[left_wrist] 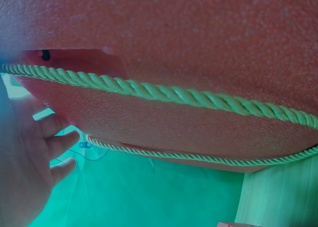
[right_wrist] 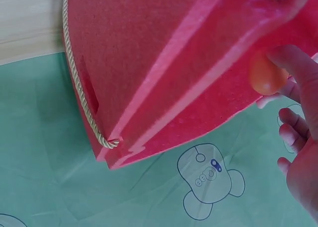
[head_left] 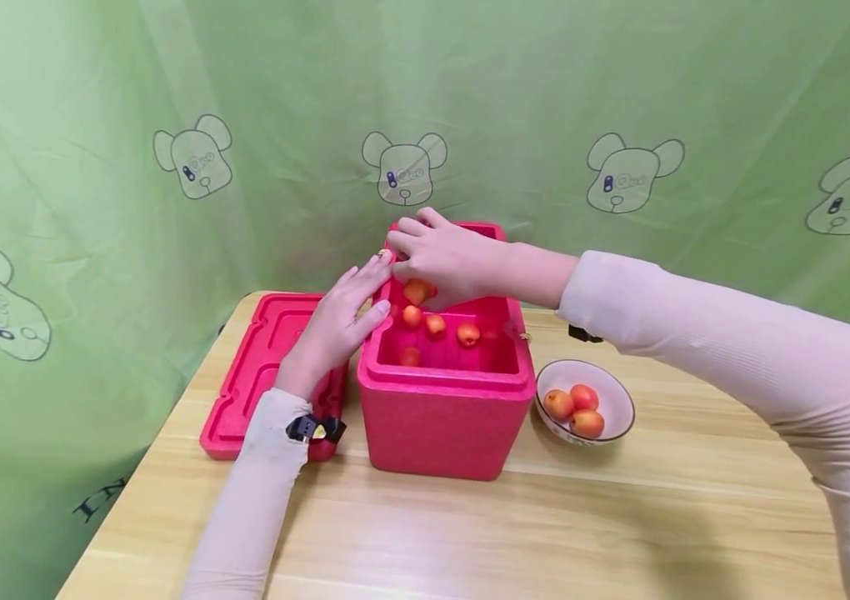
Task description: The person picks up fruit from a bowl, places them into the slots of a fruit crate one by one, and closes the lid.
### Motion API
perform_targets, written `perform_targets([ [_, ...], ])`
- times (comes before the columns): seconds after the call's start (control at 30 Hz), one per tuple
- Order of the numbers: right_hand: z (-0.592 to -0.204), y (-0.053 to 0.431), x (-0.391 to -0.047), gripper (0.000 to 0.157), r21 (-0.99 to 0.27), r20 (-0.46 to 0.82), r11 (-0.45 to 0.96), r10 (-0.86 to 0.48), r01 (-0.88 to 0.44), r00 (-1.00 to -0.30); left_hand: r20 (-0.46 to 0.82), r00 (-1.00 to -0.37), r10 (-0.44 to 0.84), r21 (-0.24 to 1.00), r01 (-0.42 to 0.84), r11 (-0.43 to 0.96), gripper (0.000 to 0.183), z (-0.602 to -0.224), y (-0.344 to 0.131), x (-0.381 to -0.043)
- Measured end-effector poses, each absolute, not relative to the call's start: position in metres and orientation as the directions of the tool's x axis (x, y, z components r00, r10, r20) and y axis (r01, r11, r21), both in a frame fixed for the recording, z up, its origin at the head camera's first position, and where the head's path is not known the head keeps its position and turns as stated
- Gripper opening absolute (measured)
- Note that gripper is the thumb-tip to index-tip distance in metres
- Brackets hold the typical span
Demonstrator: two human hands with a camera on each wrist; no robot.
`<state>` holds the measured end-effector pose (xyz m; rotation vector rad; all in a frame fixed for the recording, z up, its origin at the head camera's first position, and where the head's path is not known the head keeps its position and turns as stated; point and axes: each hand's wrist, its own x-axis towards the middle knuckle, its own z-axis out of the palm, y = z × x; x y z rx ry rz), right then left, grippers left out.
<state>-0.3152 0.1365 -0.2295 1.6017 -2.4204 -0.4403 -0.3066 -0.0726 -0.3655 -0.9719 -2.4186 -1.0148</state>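
A deep red foam box (head_left: pixel 440 425) stands open on the table, with several small orange-red fruits (head_left: pixel 468 334) inside. My right hand (head_left: pixel 451 257) reaches over the box's far left part. It pinches one orange fruit (right_wrist: pixel 268 75) between thumb and fingers, just inside the wall. My left hand (head_left: pixel 338 321) lies along the left rim, its fingers fairly straight, the thumb at the edge. In the left wrist view, the left hand (left_wrist: pixel 30 152) is beside the box's side wall, which carries twisted cords (left_wrist: pixel 169 94).
The red lid (head_left: pixel 260 367) lies left of the box, partly under my left arm. A white bowl (head_left: pixel 623 408) with three orange-red fruits (head_left: pixel 586 423) stands to the right. Behind the wooden table (head_left: pixel 425 542) hangs a green curtain (head_left: pixel 515 75) with bear drawings.
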Motion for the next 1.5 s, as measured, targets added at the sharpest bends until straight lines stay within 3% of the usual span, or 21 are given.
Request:
perform_targets([
  [0.57,-0.227,0.144,-0.311,0.056,0.397,-0.015,0.387,-0.904,-0.832,-0.428,0.518,-0.709,0.478,0.486,0.704,0.517,0.062,-0.363,-0.074,-0.304],
  [0.73,-0.226,0.153,-0.310,0.049,0.365,0.040,0.413,-0.902,-0.834,-0.429,0.520,-0.712,0.472,0.494,0.701,0.515,0.061,-0.363,-0.072,-0.303],
  [1.0,-0.223,0.196,-0.305,0.043,0.253,0.233,0.530,-0.846,-0.810,-0.480,0.524,-0.712,0.467,0.503,0.701,0.505,0.060,-0.363,-0.073,-0.304],
  [1.23,-0.244,0.255,-0.293,0.040,0.049,0.457,0.636,-0.700,-0.770,-0.549,0.528,-0.700,0.480,0.493,0.713,0.498,0.061,-0.363,-0.077,-0.308],
  [1.5,-0.289,0.305,-0.283,0.041,-0.082,0.475,0.720,-0.580,-0.689,-0.662,0.524,-0.709,0.472,0.511,0.705,0.491,0.061,-0.363,-0.086,-0.308],
])
